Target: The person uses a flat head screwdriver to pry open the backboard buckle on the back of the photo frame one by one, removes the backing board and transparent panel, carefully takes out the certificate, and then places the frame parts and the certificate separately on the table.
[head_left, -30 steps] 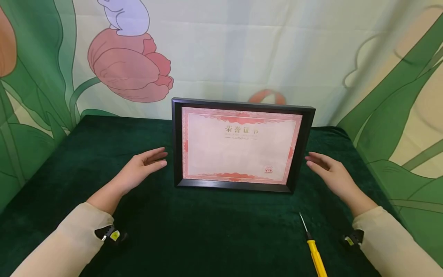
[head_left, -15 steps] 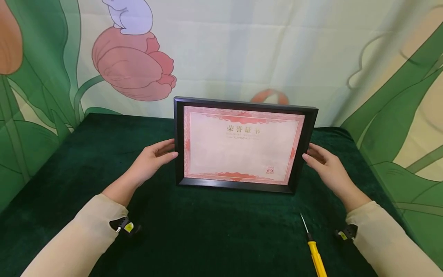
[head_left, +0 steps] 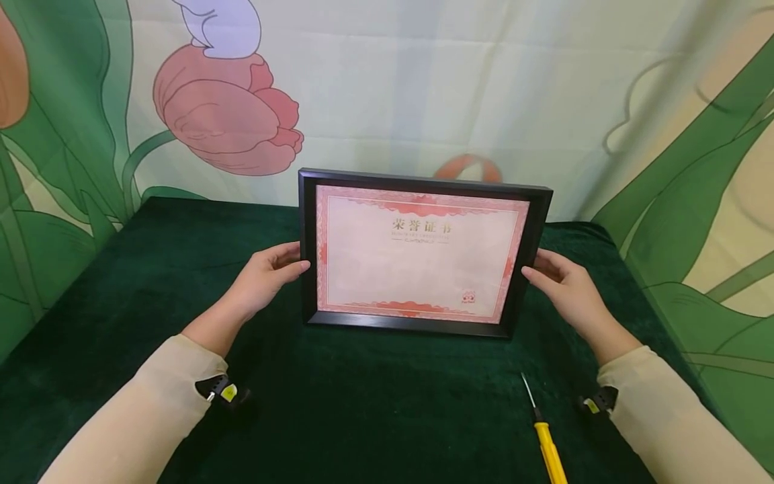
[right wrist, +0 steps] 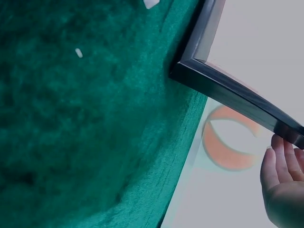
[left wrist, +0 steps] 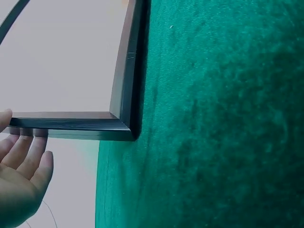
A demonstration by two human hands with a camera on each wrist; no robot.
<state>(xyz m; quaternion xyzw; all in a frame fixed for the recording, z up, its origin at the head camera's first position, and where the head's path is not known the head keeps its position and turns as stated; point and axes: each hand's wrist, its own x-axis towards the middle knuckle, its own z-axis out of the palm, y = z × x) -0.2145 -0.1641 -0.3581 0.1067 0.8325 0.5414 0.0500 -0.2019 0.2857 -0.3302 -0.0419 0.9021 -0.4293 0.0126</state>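
We have the framed certificate standing on the green cloth, its long axis left to right between us. Our left hand and right hand pinch opposite short sides, thumbs in front, fingers part-curled; neither is clearly nearer.

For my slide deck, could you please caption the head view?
Left hand and right hand hold a framed certificate; yellow-handled screwdriver on green cloth.

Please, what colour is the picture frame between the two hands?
The picture frame is black; the head view shows it best, with all four sides visible.
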